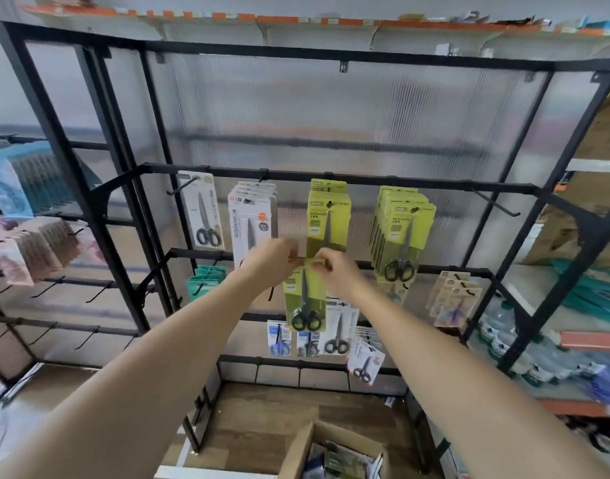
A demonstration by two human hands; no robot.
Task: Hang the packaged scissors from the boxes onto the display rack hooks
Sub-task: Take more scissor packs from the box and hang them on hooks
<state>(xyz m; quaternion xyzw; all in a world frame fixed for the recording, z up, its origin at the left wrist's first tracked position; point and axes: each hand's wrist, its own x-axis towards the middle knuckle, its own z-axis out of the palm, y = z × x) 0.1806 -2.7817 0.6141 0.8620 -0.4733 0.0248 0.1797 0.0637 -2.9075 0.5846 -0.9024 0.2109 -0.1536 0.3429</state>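
A green pack of black-handled scissors [304, 299] hangs from my two hands in front of the black display rack [334, 178]. My left hand [274, 259] pinches its top left corner and my right hand [334, 267] pinches its top right. Directly above it, green scissor packs [327, 219] hang on a hook. More green packs [402, 233] hang to the right, white packs [250, 219] to the left, and a single white pack [203, 212] further left. An open cardboard box [331, 454] with more packs stands on the floor below.
Smaller scissor packs [317, 337] hang on the lower bars, and beige ones [452, 299] at the right. An empty hook [497, 203] juts out at the upper right. Another rack with goods [20, 236] stands on the left; shelves with bottles [524, 350] on the right.
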